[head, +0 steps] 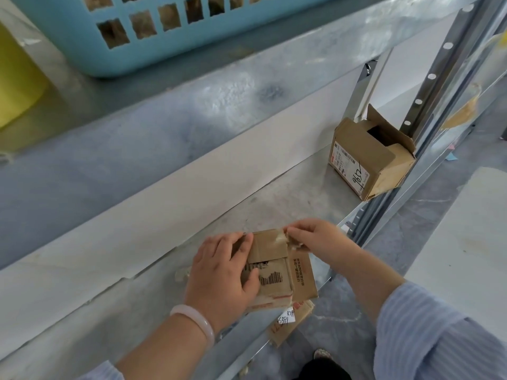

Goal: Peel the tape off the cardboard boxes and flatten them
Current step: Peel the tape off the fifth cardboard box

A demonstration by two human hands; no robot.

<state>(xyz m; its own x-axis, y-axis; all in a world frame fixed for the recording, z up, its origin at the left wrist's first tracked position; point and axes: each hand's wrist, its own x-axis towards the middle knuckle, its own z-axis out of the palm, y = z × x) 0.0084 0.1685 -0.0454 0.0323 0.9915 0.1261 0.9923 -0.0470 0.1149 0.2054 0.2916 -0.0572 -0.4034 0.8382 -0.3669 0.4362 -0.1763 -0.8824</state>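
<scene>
Right fingertips (pixel 291 233) pinched tight on a pale strip of tape (pixel 280 238), right at the far right corner of the flattened box (pixel 277 270). The right hand (pixel 315 238) sits just past that corner, knuckles up, and the tape end is lifted off the cardboard.

Over to the left hand (pixel 222 272): it's spread flat over the near left part of the box and pressing down. The fingers reach to the far edge and the thumb lies across the torn barcode label. It grips nothing. There's a pale bracelet (pixel 195 322) on that wrist and a striped blue sleeve (pixel 428 338) on the right arm.

The box lies on the grey metal shelf (pixel 274 193), hard up against the front lip. Under it, another cardboard piece (pixel 295 318) with a white handwritten label pokes out over that lip into open air. A small crumpled scrap (pixel 182 274) sits just beside the left hand.

Plenty of bare shelf lies behind and to the left of the hands. Farther right, well apart, a second box (pixel 367 157) stands with its flaps open, tucked against the perforated steel post (pixel 428 86) at the shelf's end. Overhead, a blue slotted basket (pixel 164 50) sits on the upper shelf.
</scene>
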